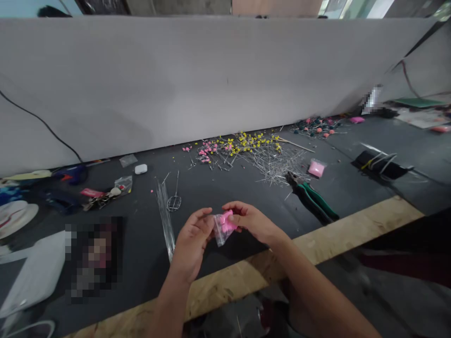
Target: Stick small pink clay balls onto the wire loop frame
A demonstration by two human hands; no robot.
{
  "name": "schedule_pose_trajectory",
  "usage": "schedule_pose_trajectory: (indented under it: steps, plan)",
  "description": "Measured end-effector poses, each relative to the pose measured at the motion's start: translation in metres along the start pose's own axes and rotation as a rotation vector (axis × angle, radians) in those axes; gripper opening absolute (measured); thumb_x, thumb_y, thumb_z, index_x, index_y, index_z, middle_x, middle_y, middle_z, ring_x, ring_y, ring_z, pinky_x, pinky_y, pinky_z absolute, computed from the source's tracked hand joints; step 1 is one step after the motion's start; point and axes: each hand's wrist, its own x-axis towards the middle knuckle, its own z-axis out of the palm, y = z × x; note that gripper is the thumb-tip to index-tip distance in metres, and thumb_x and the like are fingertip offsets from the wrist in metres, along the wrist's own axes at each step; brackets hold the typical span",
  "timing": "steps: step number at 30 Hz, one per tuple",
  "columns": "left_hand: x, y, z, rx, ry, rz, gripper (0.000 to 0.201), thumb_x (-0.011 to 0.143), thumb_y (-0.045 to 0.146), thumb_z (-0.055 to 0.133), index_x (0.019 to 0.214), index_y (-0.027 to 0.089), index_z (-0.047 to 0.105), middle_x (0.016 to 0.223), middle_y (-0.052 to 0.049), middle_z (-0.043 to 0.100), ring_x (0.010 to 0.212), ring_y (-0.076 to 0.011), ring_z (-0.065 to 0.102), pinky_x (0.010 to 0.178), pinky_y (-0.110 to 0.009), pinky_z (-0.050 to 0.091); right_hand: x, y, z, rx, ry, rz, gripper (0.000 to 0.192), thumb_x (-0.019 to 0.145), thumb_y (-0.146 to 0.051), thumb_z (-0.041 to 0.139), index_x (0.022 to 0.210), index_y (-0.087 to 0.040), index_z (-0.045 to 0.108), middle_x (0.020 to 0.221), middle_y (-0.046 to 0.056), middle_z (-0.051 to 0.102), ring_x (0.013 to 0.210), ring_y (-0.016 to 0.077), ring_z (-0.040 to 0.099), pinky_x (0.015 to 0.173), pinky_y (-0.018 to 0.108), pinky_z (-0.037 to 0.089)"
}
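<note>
Small clear bag (223,226) with pink contents, pinched between both hands above the near edge of the table (197,188). Left hand (192,241) closed on the bag's lower left side, fingers curled under the plastic; right hand (252,219) clamped on the upper right part, thumb and fingertips pressing the pink lump inside. Long axis of the bag tilted, running from lower left up to upper right, loose clear corner hanging down just below the left grip. Both hands touching it, neither nearer than the other.

Just left of the left grip, a bundle of thin wires (165,213) lying lengthwise, with a small wire loop (174,202) beside it. Right of the right grip and a little beyond, green-handled pliers (312,198). Farther out beyond both grips, a scatter of pins (271,162) with yellow and pink heads, and a second pink packet (316,168) near the pliers.
</note>
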Motion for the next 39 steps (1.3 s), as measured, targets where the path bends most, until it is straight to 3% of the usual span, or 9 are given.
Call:
schedule_pose_trajectory:
  steps: [3,7,17,19,23,25,28,33,39]
  plan:
    - [0.0,-0.004,-0.003,-0.064,-0.075,-0.038,0.027,0.07,0.026,0.072,0.094,0.017,0.064,0.088,-0.004,0.065,0.079,-0.0129,0.061,0.074,-0.026,0.049,-0.002,0.001,-0.002,0.014,0.07,-0.048,0.031,0.071,-0.032,0.071,0.099,-0.021,0.061,0.079,-0.003,0.054,0.059,0.0062,0.045,0.053,0.021,0.033]
    - [0.003,-0.009,-0.003,0.022,-0.153,-0.032,0.025,0.07,0.023,0.071,0.095,0.018,0.065,0.09,-0.004,0.066,0.076,-0.0104,0.06,0.072,-0.022,0.048,-0.006,0.002,-0.002,0.016,0.134,-0.095,0.029,0.072,-0.031,0.071,0.098,-0.021,0.06,0.08,-0.002,0.054,0.063,0.0068,0.046,0.057,0.022,0.033]
    - [0.008,-0.01,-0.007,0.097,-0.174,-0.007,0.026,0.072,0.027,0.069,0.095,0.018,0.066,0.088,-0.003,0.067,0.069,-0.0091,0.057,0.068,-0.022,0.047,-0.002,-0.002,0.014,-0.014,0.283,-0.152,0.026,0.072,-0.033,0.069,0.093,-0.02,0.059,0.083,-0.001,0.056,0.072,0.0103,0.051,0.069,0.024,0.04]
    - [0.009,-0.011,-0.008,0.12,-0.131,0.013,0.025,0.071,0.028,0.07,0.093,0.017,0.066,0.087,-0.003,0.067,0.068,-0.0099,0.058,0.068,-0.024,0.047,0.0,-0.002,0.017,-0.032,0.301,-0.154,0.028,0.073,-0.034,0.068,0.095,-0.021,0.058,0.088,0.0,0.057,0.076,0.0113,0.052,0.071,0.025,0.041]
    - [0.012,-0.014,-0.01,0.212,0.115,0.122,0.022,0.071,0.031,0.068,0.088,0.017,0.065,0.079,-0.001,0.067,0.062,-0.0105,0.059,0.066,-0.025,0.048,0.001,0.004,0.022,-0.224,0.472,-0.212,0.037,0.067,-0.032,0.072,0.1,-0.025,0.057,0.103,0.002,0.055,0.09,0.0145,0.052,0.077,0.027,0.041]
    - [0.013,-0.015,-0.01,0.306,0.173,0.171,0.022,0.072,0.033,0.067,0.089,0.018,0.065,0.079,-0.001,0.067,0.064,-0.0117,0.06,0.067,-0.025,0.048,0.001,0.007,0.026,-0.259,0.397,-0.173,0.028,0.069,-0.032,0.07,0.093,-0.023,0.059,0.093,0.001,0.057,0.083,0.0138,0.053,0.074,0.027,0.041]
    - [0.013,-0.016,-0.009,0.43,0.126,0.191,0.02,0.075,0.033,0.064,0.09,0.019,0.065,0.082,-0.002,0.067,0.071,-0.0135,0.062,0.069,-0.026,0.048,0.003,0.011,0.034,-0.128,0.165,-0.105,0.017,0.074,-0.031,0.066,0.087,-0.021,0.059,0.079,-0.001,0.059,0.073,0.0116,0.054,0.072,0.027,0.042]
    - [0.016,-0.018,-0.012,0.385,-0.045,0.166,0.02,0.076,0.027,0.062,0.094,0.02,0.06,0.088,-0.002,0.067,0.076,-0.0135,0.063,0.074,-0.027,0.049,0.008,0.011,0.038,-0.103,0.172,-0.075,0.017,0.075,-0.032,0.065,0.084,-0.019,0.061,0.073,-0.002,0.059,0.065,0.0094,0.052,0.066,0.026,0.041]
    - [0.017,-0.022,-0.019,0.469,-0.115,0.134,0.023,0.071,0.023,0.064,0.093,0.019,0.059,0.087,-0.004,0.066,0.079,-0.0162,0.063,0.074,-0.03,0.049,0.004,0.012,0.032,-0.177,0.115,-0.076,0.015,0.074,-0.031,0.064,0.084,-0.02,0.061,0.076,-0.002,0.059,0.065,0.0098,0.053,0.067,0.026,0.043]
